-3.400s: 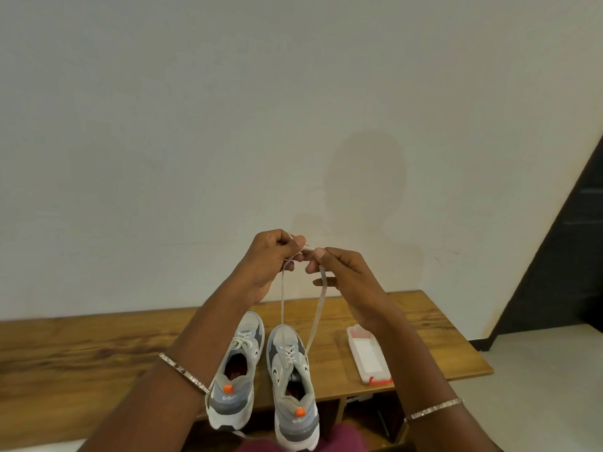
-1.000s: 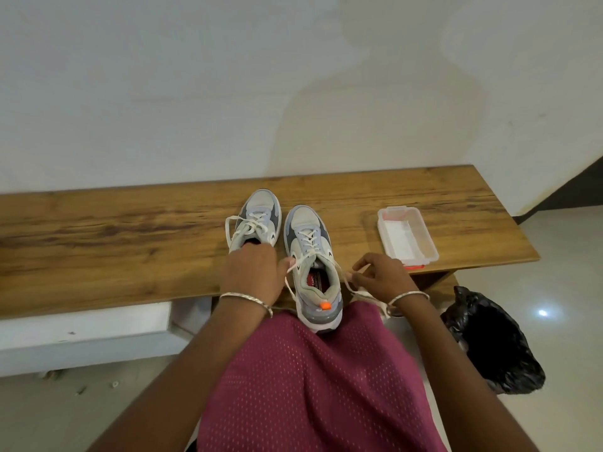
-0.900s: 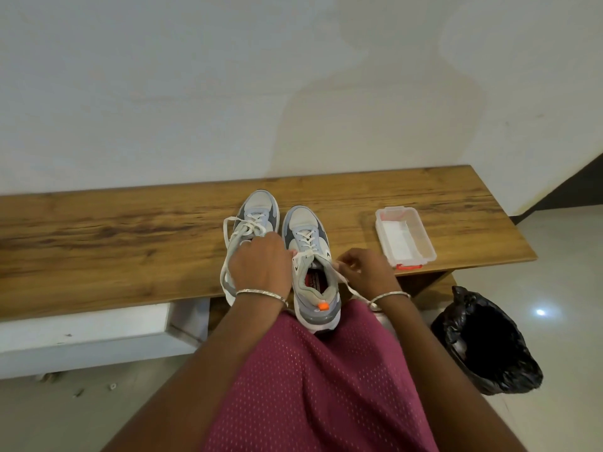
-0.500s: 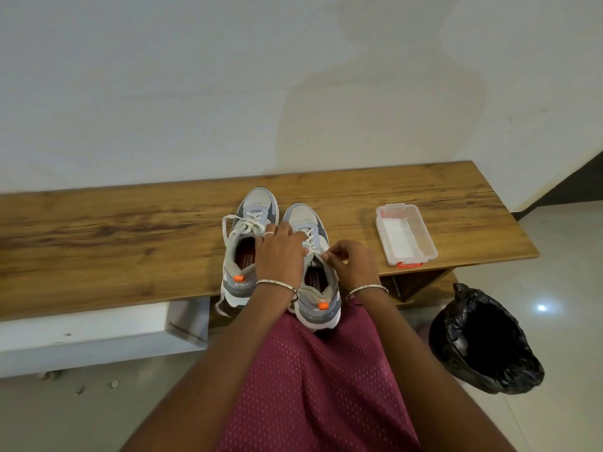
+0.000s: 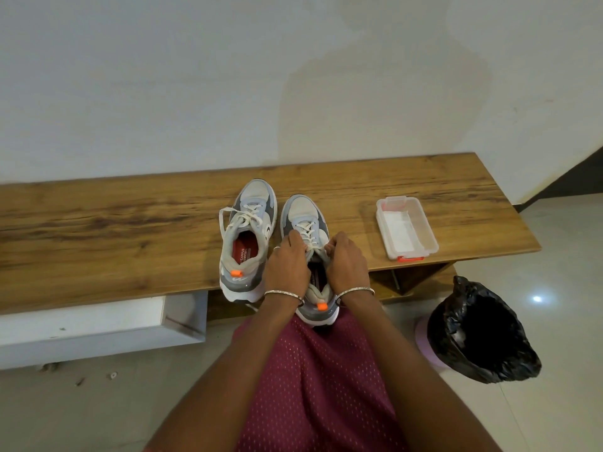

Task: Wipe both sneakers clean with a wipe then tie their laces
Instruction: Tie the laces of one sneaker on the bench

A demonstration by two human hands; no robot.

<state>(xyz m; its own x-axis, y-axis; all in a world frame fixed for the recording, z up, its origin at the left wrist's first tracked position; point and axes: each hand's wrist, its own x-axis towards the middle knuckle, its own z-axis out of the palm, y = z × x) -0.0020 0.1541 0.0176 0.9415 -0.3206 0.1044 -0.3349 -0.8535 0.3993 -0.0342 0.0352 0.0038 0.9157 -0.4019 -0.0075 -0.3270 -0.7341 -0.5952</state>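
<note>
On wooden bench (image 5: 98, 230), left hand (image 5: 287, 265), right hand (image 5: 346, 264) pinch sneaker laces (image 5: 308, 231), other insole (image 5: 244, 251) reads CAMPUS

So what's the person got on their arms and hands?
Both forearms are bare, no sleeves or gloves. The left hand has a thin silver bangle at the wrist and a ring on one finger; the right hand has a matching bangle.
</note>
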